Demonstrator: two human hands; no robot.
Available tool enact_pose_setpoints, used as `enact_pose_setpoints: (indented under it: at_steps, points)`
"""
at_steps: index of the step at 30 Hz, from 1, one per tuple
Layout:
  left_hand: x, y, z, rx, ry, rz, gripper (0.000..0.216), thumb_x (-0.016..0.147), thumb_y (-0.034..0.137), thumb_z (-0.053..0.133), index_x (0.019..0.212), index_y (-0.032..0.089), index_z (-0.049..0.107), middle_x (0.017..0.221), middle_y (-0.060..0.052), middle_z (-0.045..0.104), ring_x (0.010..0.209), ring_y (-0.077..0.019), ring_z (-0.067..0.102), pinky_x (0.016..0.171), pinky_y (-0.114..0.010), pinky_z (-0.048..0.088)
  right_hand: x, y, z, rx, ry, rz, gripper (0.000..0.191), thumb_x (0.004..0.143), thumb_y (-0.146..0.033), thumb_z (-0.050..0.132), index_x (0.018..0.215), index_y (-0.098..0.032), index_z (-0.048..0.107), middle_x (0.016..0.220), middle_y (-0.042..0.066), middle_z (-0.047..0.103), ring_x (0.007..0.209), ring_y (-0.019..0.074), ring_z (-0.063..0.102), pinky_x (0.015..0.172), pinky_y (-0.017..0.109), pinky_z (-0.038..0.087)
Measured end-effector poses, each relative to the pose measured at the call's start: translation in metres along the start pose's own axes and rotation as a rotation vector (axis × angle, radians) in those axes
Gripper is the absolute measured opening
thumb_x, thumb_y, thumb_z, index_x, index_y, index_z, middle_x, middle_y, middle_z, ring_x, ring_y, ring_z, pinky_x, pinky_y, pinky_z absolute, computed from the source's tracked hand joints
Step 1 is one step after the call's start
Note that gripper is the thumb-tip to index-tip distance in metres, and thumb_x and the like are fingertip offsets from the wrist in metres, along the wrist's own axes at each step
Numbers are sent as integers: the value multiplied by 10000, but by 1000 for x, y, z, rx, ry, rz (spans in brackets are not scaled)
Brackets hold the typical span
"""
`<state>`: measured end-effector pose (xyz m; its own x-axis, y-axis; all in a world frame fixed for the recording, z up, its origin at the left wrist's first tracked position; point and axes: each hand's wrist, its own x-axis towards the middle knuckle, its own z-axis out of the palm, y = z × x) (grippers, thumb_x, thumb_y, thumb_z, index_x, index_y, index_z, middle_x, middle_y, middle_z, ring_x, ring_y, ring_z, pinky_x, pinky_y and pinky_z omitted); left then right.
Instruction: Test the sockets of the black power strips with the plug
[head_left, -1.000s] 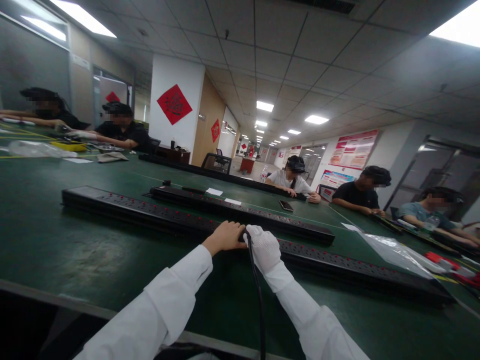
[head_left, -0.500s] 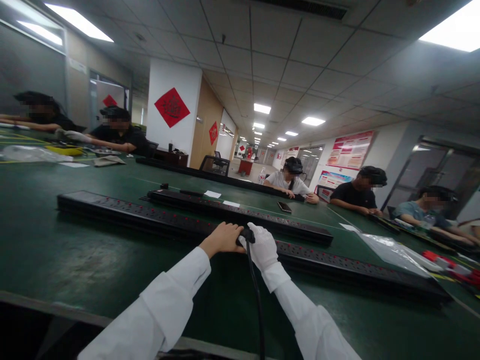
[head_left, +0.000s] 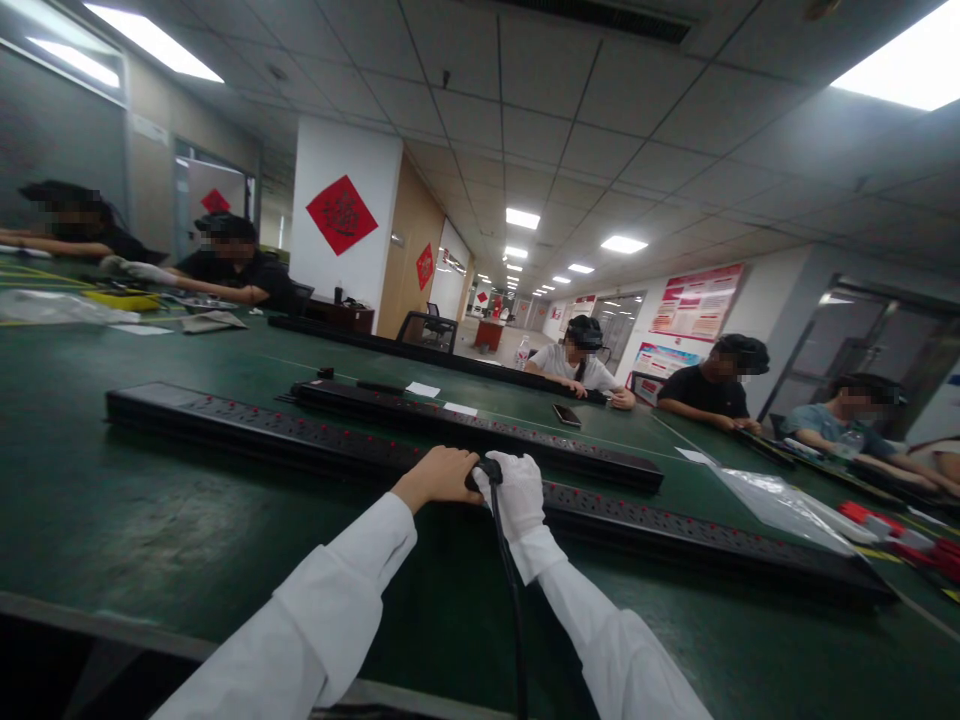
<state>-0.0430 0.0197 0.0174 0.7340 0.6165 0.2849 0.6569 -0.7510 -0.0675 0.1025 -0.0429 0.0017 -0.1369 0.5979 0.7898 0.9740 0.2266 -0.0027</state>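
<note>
A long black power strip (head_left: pixel 247 425) with rows of sockets and red dots lies across the table in front of me. My bare left hand (head_left: pixel 441 474) is closed over the middle of it, fingertips beside a black plug (head_left: pixel 490 468). In a white glove, my right hand (head_left: pixel 519 492) grips that plug against the strip, right next to my left hand. From the plug a thick black cable (head_left: pixel 514 610) hangs down over the table's near edge. Whether the prongs sit in a socket is hidden. Just behind lies a shorter black power strip (head_left: pixel 480 432).
On the green table (head_left: pixel 187 530) are a phone (head_left: pixel 566 415), white paper slips (head_left: pixel 423 389) and a clear plastic bag (head_left: pixel 780 505). Another long black strip (head_left: pixel 390 345) lies farther back. Several people in headsets work around the table. Red items (head_left: pixel 892 530) lie at right.
My right hand and the plug have shifted slightly left, and the gloved hand has turned a little. My left hand stays on the strip. The whole view has drifted slightly.
</note>
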Motion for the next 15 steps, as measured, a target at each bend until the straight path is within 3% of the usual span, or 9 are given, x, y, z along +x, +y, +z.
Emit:
enact_pose_setpoints:
  at_steps: [3,9,15]
  points:
    - [0,1,-1,3,-2,-4,608,656,678,447,1004,186,530,969,-109,619,878,-278,582,712,-365,420,-1,-1,4,34,13,9,280,800,-339,494,1032,-199,566,921,46,632,864,176,553,935,370,272]
    - [-1,1,-1,-2,-4,-9,601,653,678,446,972,175,530,987,-116,610,862,-278,583,706,-370,421,-3,-1,7,94,-38,45,282,815,-334,470,1047,-198,556,965,52,616,853,165,554,798,285,383]
    - [-1,-1,1,-3,-17,16,676,601,712,469,1022,185,505,1019,-114,595,901,-285,567,742,-380,410,0,-1,7,94,-111,99,241,807,-352,474,976,-211,571,920,37,608,845,159,543,767,254,378]
